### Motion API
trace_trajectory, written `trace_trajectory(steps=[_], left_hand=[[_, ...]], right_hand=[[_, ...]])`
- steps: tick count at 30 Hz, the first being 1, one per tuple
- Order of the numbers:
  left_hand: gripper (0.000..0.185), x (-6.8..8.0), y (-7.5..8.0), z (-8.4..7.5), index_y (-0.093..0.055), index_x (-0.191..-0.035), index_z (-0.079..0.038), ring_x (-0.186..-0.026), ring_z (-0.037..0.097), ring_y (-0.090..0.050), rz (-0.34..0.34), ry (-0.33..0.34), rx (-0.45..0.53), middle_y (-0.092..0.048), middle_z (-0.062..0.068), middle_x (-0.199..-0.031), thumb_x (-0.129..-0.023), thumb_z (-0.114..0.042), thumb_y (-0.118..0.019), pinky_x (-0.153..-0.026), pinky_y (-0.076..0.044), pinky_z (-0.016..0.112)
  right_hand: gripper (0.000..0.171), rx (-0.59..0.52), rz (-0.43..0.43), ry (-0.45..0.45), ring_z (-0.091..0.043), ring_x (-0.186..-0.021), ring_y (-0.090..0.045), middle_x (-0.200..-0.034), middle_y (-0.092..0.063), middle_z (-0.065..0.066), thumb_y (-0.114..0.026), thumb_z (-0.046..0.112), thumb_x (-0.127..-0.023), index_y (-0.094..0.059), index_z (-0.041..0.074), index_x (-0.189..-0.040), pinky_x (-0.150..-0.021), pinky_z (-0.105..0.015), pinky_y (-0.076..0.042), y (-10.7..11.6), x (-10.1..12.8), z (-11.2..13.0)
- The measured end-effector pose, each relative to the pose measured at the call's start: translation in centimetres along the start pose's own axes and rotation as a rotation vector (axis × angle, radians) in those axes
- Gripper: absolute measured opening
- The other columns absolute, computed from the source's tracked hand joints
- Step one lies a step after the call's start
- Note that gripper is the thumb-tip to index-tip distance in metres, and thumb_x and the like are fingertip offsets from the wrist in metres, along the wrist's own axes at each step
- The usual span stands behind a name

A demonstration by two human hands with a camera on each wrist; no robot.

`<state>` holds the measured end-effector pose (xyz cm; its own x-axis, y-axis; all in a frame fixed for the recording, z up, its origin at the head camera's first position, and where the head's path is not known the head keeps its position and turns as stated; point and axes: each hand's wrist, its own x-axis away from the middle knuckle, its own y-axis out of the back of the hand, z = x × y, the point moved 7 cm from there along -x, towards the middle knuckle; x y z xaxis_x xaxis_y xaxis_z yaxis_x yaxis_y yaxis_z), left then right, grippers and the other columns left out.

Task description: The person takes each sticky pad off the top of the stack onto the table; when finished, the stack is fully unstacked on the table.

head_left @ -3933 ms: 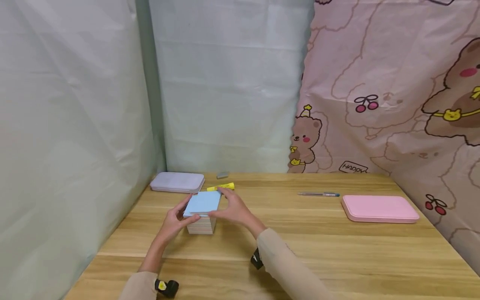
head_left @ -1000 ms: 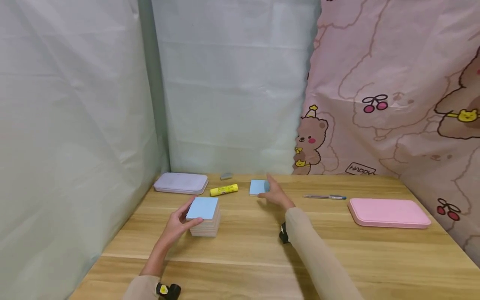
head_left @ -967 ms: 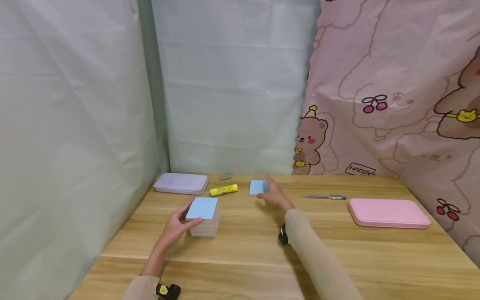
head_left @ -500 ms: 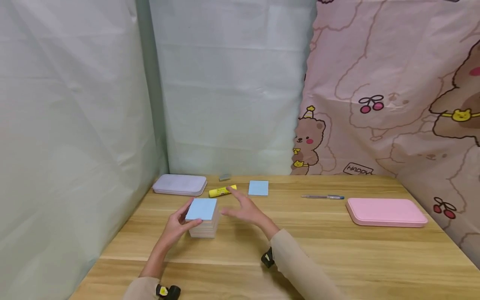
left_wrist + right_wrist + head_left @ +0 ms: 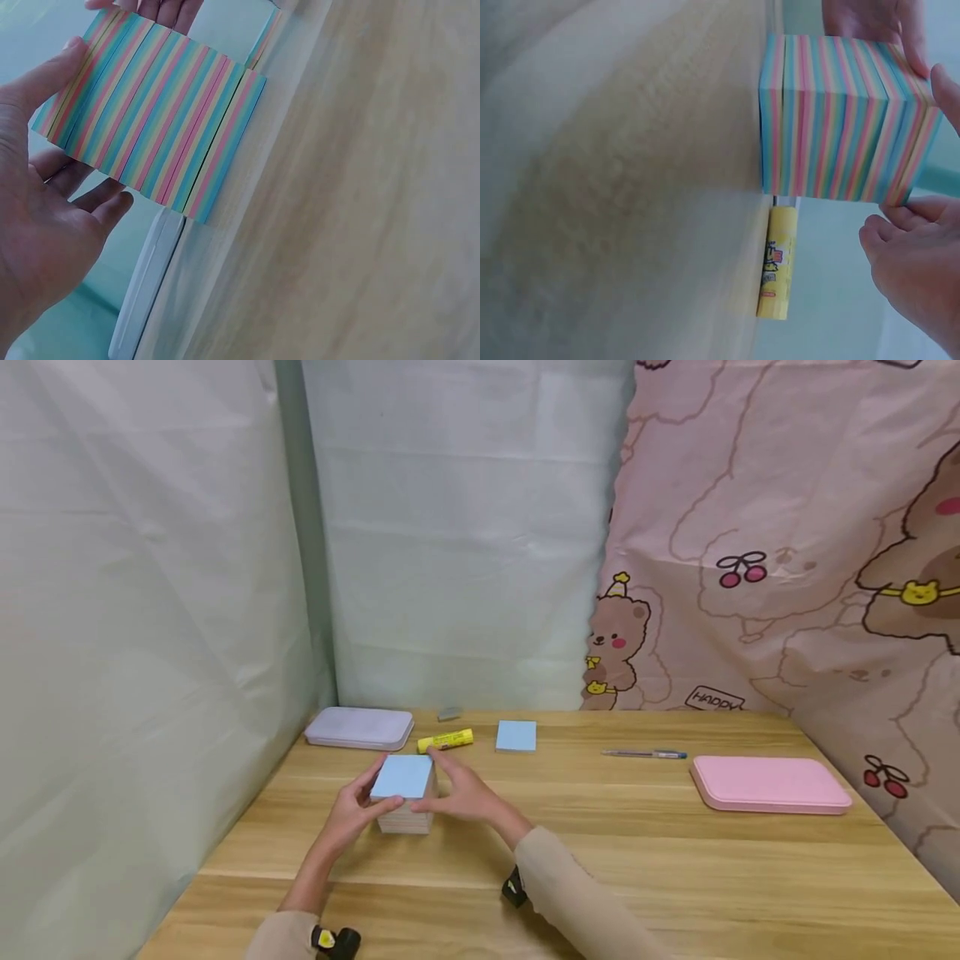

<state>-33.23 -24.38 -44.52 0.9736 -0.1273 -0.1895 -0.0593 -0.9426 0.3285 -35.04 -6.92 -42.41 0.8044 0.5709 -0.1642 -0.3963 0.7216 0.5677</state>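
A tall stack of sticky note pads stands on the table, blue on top, with multicoloured striped sides in both wrist views. My left hand grips its upper left side, thumb on the near face and fingers round the far side. At the upper right, my right hand holds the stack's top pads between thumb and fingers. In the right wrist view the right hand's fingertips touch an edge of the uppermost pads. A single blue sticky note pad lies flat, apart, farther back to the right.
A yellow glue stick lies just behind the stack. A lilac case and a small grey object are at the back. Rightward lie a pen and a pink case. Curtains enclose the wooden table.
My right hand has let go of the single blue pad at the back and come left to the stack. The left hand has stayed on the stack.
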Motion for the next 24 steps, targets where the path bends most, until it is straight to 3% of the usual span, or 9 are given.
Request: trace_trajectory(steps=[9, 15, 24], left_hand=[[0.082, 0.0, -0.1, -0.4, -0.023, -0.154, -0.002, -0.140, 0.040, -0.034, 0.028, -0.054, -0.035, -0.029, 0.024, -0.157, -0.088, -0.009, -0.071, -0.093, -0.037, 0.002], [0.083, -0.1, 0.0, -0.4, -0.025, -0.154, -0.003, -0.140, 0.039, -0.034, 0.022, -0.050, -0.052, -0.031, 0.024, -0.156, -0.087, -0.010, -0.072, -0.094, -0.034, 0.000], [0.082, 0.0, -0.1, -0.4, -0.025, -0.153, 0.000, -0.142, 0.042, -0.030, 0.042, -0.072, -0.016, -0.026, 0.024, -0.159, -0.086, -0.007, -0.072, -0.093, -0.038, 0.002]], right_hand=[[0.090, 0.018, -0.035, -0.019, -0.031, -0.149, -0.027, -0.161, -0.027, -0.013, -0.075, 0.035, -0.085, -0.026, 0.006, -0.154, -0.120, -0.050, -0.027, -0.1, -0.1, -0.2], [0.088, 0.025, -0.063, -0.018, -0.032, -0.147, -0.030, -0.159, -0.031, -0.013, -0.076, 0.035, -0.084, -0.029, 0.006, -0.153, -0.119, -0.051, -0.029, 0.1, -0.3, -0.1], [0.086, -0.022, -0.111, 0.010, -0.034, -0.141, -0.040, -0.154, -0.040, -0.016, -0.079, 0.030, -0.080, -0.036, 0.002, -0.149, -0.114, -0.051, -0.038, 1.1, -0.2, -0.3]])
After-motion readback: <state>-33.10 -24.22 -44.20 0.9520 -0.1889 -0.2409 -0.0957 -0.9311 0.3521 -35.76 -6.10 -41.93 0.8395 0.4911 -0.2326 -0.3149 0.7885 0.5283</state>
